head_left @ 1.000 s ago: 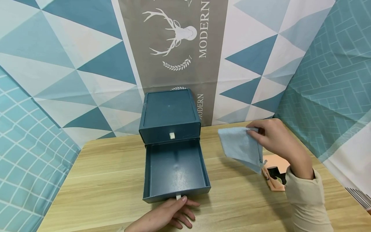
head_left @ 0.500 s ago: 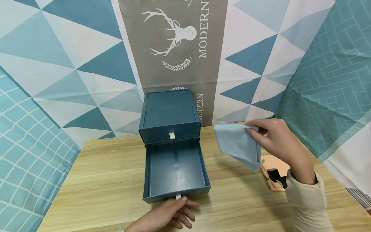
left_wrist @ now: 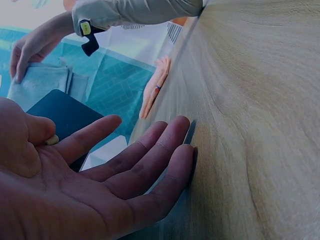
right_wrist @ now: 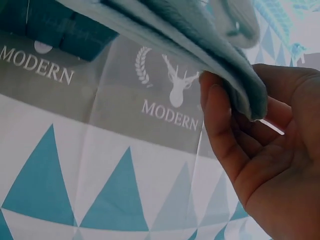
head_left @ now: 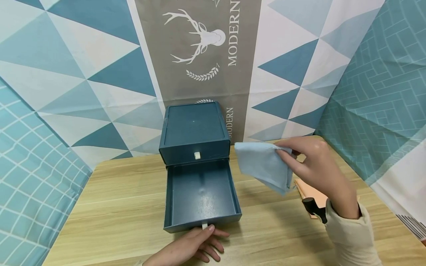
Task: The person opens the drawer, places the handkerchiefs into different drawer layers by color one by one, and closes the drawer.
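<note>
My right hand (head_left: 311,155) pinches a folded light blue cloth (head_left: 263,164) by its upper right edge, holding it above the table just right of the drawer box. Its layers hang down loosely; in the right wrist view the thumb and fingers close on the folded cloth (right_wrist: 200,50). A dark blue two-drawer box (head_left: 194,127) stands at the back, upper drawer closed. Its lower drawer (head_left: 203,195) is pulled out with a bare interior. At the drawer's front, my left hand (head_left: 189,245) pinches the pale pull tab (left_wrist: 52,140) between thumb and index finger, other fingers spread loosely.
A flat peach-coloured item (head_left: 313,194) lies on the wooden table (head_left: 123,207) at the right, partly hidden by my right forearm. A black device (head_left: 314,208) is on the right wrist. Patterned fabric (head_left: 286,74) hangs behind the table.
My right hand has carried the light blue cloth leftward, closer to the drawer box. More of the peach item's far corner shows. The left hand and drawer have stayed put.
</note>
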{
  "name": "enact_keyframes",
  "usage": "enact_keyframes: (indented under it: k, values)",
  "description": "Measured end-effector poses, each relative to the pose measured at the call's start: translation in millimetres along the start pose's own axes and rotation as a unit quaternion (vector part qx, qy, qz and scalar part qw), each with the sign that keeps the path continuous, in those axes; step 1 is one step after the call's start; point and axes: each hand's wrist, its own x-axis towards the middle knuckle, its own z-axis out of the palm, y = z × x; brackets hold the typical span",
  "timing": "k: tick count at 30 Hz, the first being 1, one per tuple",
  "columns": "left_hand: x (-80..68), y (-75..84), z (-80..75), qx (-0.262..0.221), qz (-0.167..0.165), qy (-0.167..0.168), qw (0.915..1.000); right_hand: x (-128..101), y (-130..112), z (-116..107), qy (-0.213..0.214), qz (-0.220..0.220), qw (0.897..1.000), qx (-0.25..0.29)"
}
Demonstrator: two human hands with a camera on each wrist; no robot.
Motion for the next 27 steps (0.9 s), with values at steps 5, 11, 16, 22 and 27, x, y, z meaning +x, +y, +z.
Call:
enact_keyframes:
  k: [5, 11, 16, 22, 27]
  values:
    - [-0.7, 0.0, -0.7, -0.004, -0.004, 0.001, 1.0000, -0.1, -10.4, 5.4, 0.022, -0.017, 0.999, 0.020]
    - [-0.6, -0.3, -1.4, -0.002, -0.006, 0.004, 1.0000, 2.8, -24.1, 17.3, 0.060, -0.066, 0.995, 0.046]
    - [-1.0, -0.7, -1.9, -0.008, -0.003, 0.004, 1.0000, 5.3, -38.6, 28.9, 0.075, -0.092, 0.991, 0.065]
    - [-0.7, -0.1, -1.6, -0.007, 0.006, 0.000, 1.0000, 9.3, -55.0, 41.0, 0.086, -0.121, 0.984, 0.103]
    - [0.2, -1.0, -1.5, -0.009, 0.008, -0.005, 0.9999, 16.9, -65.8, 49.6, 0.068, -0.117, 0.982, 0.135]
